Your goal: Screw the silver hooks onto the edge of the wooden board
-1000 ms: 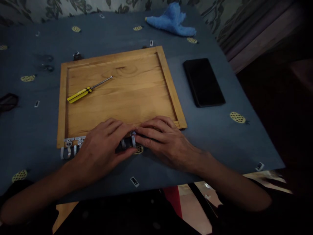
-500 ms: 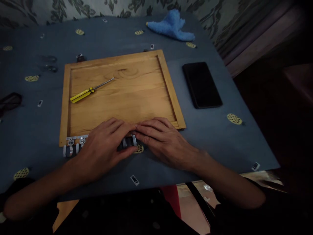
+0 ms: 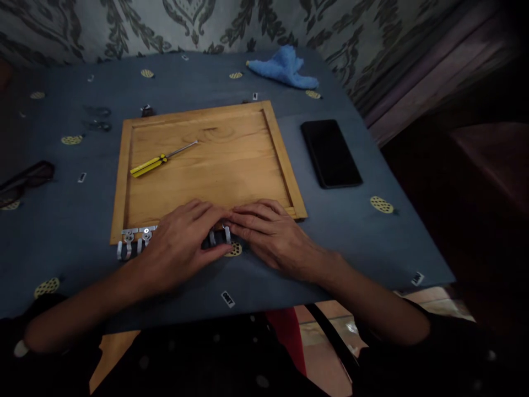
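Your left hand (image 3: 181,238) straddles the metal hook (image 3: 227,235) at the near edge of the wooden panel (image 3: 235,176), probably steadying it for your right hand (image 3: 279,240); can't tell if either grips. Screwdriver (image 3: 162,159) sits left on panel, likely within reach.

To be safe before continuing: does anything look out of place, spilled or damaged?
Nothing visible stands out. The screwdriver lies slantwise on the wooden board, and the blue cloth is bunched up, but neither seems odd. The left hand and right hand hide part of the board's near edge.
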`<state>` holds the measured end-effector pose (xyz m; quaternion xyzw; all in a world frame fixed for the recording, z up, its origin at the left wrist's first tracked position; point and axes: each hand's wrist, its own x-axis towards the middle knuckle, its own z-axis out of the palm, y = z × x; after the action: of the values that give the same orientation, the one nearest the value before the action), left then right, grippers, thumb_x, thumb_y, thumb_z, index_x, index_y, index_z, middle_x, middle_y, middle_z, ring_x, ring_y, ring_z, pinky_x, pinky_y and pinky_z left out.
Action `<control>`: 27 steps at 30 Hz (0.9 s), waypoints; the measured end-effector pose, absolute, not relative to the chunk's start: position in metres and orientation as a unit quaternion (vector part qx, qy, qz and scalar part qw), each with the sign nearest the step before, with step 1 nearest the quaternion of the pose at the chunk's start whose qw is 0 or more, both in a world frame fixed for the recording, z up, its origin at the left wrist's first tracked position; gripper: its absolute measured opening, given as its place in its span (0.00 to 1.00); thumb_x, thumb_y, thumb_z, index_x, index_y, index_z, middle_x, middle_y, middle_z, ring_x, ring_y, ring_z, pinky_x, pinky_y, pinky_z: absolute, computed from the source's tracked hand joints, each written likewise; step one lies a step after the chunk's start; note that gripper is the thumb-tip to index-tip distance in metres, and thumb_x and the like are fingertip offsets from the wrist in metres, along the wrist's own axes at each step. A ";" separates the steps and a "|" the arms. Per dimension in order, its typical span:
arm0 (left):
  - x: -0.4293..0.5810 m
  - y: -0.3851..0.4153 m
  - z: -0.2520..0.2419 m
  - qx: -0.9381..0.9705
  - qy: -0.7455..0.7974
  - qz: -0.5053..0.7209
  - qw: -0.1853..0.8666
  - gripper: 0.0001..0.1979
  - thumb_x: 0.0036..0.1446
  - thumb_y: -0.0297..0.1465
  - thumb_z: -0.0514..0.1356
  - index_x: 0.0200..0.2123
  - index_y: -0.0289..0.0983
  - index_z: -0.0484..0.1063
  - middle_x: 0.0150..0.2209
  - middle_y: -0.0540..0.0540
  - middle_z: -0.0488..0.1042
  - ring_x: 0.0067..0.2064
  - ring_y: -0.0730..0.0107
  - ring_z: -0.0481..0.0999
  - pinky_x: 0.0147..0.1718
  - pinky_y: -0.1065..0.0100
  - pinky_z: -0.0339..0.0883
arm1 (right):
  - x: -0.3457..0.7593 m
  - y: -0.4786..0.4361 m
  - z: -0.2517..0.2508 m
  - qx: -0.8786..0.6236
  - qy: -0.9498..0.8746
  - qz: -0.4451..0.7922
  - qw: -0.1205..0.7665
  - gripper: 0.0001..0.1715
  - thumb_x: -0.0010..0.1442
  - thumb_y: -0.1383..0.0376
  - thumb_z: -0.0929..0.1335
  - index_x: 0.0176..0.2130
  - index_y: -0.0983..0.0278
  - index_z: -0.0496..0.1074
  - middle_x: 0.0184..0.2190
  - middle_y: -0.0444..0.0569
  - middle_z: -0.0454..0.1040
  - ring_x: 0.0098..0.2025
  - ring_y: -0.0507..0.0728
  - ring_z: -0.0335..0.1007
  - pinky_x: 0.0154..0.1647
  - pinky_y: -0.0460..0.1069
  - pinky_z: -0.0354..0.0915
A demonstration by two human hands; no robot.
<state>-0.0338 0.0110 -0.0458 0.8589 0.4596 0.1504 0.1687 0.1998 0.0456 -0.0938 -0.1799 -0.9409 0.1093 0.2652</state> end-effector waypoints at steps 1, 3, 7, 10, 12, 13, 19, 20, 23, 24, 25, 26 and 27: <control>-0.034 0.011 -0.046 0.860 0.458 0.151 0.166 0.16 0.62 0.33 0.66 0.51 0.37 0.70 0.44 0.45 0.79 0.47 0.56 0.78 0.44 0.58 0.72 | 0.200 0.046 -0.094 -0.180 -0.942 0.110 0.262 0.20 0.72 0.71 0.61 0.59 0.67 0.73 0.57 0.55 0.79 0.61 0.63 0.70 0.59 0.63 0.67; -0.034 0.012 -0.046 0.862 0.456 0.155 0.160 0.17 0.62 0.33 0.67 0.52 0.37 0.70 0.44 0.45 0.79 0.47 0.56 0.78 0.44 0.58 0.73 | 0.200 0.046 -0.094 -0.182 -0.944 0.110 0.254 0.21 0.73 0.70 0.61 0.60 0.66 0.73 0.58 0.55 0.78 0.62 0.63 0.70 0.60 0.63 0.66; -0.034 0.012 -0.046 0.865 0.453 0.152 0.156 0.18 0.62 0.34 0.67 0.51 0.35 0.70 0.45 0.43 0.79 0.47 0.54 0.79 0.44 0.57 0.74 | 0.200 0.047 -0.095 -0.179 -0.946 0.106 0.247 0.21 0.72 0.70 0.61 0.60 0.67 0.73 0.59 0.56 0.77 0.62 0.63 0.70 0.60 0.62 0.66; -0.034 0.011 -0.048 0.862 0.455 0.155 0.162 0.17 0.62 0.36 0.67 0.51 0.36 0.71 0.46 0.43 0.80 0.48 0.54 0.79 0.45 0.57 0.74 | 0.200 0.047 -0.096 -0.177 -0.948 0.104 0.245 0.21 0.72 0.70 0.61 0.60 0.67 0.73 0.60 0.55 0.77 0.62 0.63 0.69 0.60 0.63 0.65; -0.036 0.012 -0.049 0.853 0.460 0.165 0.185 0.18 0.62 0.38 0.67 0.51 0.37 0.70 0.47 0.43 0.80 0.48 0.56 0.80 0.45 0.59 0.73 | 0.200 0.047 -0.096 -0.180 -0.949 0.104 0.239 0.22 0.72 0.71 0.61 0.61 0.66 0.72 0.60 0.55 0.77 0.62 0.63 0.69 0.60 0.63 0.65; -0.039 0.013 -0.048 0.846 0.463 0.175 0.199 0.19 0.63 0.41 0.66 0.51 0.38 0.70 0.47 0.44 0.80 0.47 0.58 0.80 0.45 0.60 0.73 | 0.199 0.047 -0.096 -0.179 -0.949 0.103 0.240 0.22 0.72 0.71 0.61 0.60 0.67 0.72 0.60 0.55 0.77 0.62 0.63 0.69 0.60 0.62 0.65; -0.081 0.051 -0.028 0.776 0.565 0.225 0.164 0.18 0.64 0.47 0.60 0.47 0.39 0.73 0.42 0.45 0.81 0.44 0.59 0.81 0.44 0.62 0.71 | 0.200 0.049 -0.097 -0.179 -0.947 0.110 0.242 0.21 0.73 0.69 0.60 0.60 0.67 0.72 0.58 0.53 0.78 0.61 0.61 0.70 0.61 0.59 0.64; -0.091 0.060 -0.023 0.765 0.594 0.207 0.142 0.18 0.64 0.46 0.59 0.47 0.39 0.73 0.43 0.44 0.81 0.45 0.58 0.80 0.45 0.61 0.70 | 0.200 0.049 -0.098 -0.182 -0.948 0.110 0.238 0.21 0.73 0.69 0.60 0.60 0.66 0.72 0.59 0.52 0.78 0.61 0.60 0.70 0.62 0.59 0.63; -0.117 0.087 -0.018 0.749 0.640 0.125 0.117 0.19 0.63 0.45 0.56 0.49 0.38 0.71 0.49 0.41 0.79 0.50 0.54 0.78 0.45 0.60 0.69 | 0.201 0.050 -0.100 -0.182 -0.948 0.108 0.239 0.22 0.72 0.70 0.60 0.60 0.64 0.72 0.59 0.52 0.78 0.61 0.59 0.70 0.62 0.59 0.63; -0.123 0.094 -0.019 0.750 0.643 0.110 0.112 0.19 0.61 0.44 0.58 0.48 0.38 0.72 0.49 0.41 0.78 0.50 0.53 0.78 0.45 0.60 0.69 | 0.201 0.050 -0.101 -0.179 -0.948 0.106 0.240 0.21 0.72 0.69 0.61 0.60 0.65 0.73 0.59 0.52 0.78 0.60 0.60 0.70 0.62 0.59 0.63; -0.128 0.100 -0.021 0.751 0.645 0.093 0.107 0.18 0.60 0.44 0.59 0.46 0.38 0.72 0.48 0.41 0.78 0.50 0.53 0.77 0.45 0.60 0.68 | 0.200 0.050 -0.101 -0.179 -0.947 0.103 0.247 0.21 0.72 0.70 0.61 0.59 0.66 0.73 0.58 0.53 0.79 0.60 0.60 0.71 0.61 0.59 0.64; -0.133 0.105 -0.024 0.750 0.649 0.076 0.102 0.17 0.59 0.43 0.61 0.44 0.38 0.72 0.46 0.41 0.78 0.48 0.53 0.77 0.45 0.59 0.68 | 0.200 0.051 -0.102 -0.177 -0.947 0.100 0.250 0.21 0.72 0.70 0.61 0.59 0.66 0.73 0.58 0.53 0.79 0.60 0.60 0.71 0.61 0.60 0.64; -0.136 0.109 -0.028 0.748 0.653 0.059 0.100 0.15 0.58 0.43 0.62 0.42 0.37 0.73 0.44 0.41 0.78 0.46 0.54 0.76 0.43 0.60 0.68 | 0.200 0.051 -0.102 -0.174 -0.946 0.098 0.255 0.21 0.72 0.70 0.61 0.59 0.66 0.73 0.57 0.53 0.79 0.59 0.60 0.71 0.61 0.60 0.64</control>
<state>-0.1361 0.1088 -0.0277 0.7484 0.6530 0.0590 0.1001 0.2003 0.0509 -0.1022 -0.1744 -0.9461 0.0982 0.2546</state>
